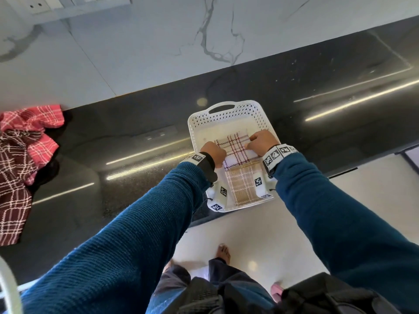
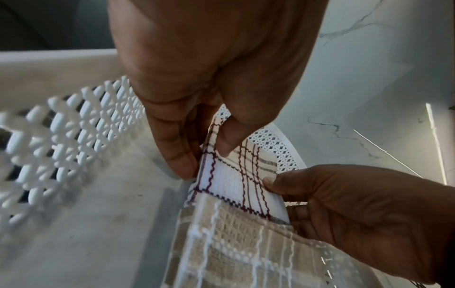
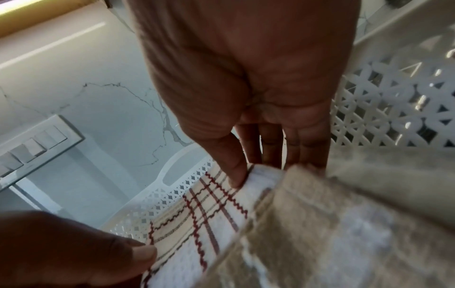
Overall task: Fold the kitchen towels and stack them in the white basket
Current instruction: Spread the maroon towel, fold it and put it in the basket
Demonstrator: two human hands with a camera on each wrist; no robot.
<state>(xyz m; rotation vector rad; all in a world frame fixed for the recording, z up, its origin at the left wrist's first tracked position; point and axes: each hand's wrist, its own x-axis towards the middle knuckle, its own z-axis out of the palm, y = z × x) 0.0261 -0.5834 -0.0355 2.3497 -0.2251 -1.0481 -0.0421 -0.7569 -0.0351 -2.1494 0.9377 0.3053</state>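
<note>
On the dark countertop [image 1: 136,200] at frame centre sits the white basket [image 1: 226,123]. Both the left hand [image 1: 214,152] and the right hand [image 1: 261,141] pinch the folded maroon-checked towel [image 1: 233,148], probably seating it squarely beside the beige towel [image 1: 242,184]. Unfolded red towels [image 1: 25,159] wait at far left.

Home kitchen, dark stone countertop [image 1: 140,114], marble backsplash [image 1: 158,41], wall switches [image 3: 32,148]

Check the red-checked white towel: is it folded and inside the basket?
Folded and inside: the white towel forms a compact rectangle within the basket walls, held by left hand and right hand.
</note>
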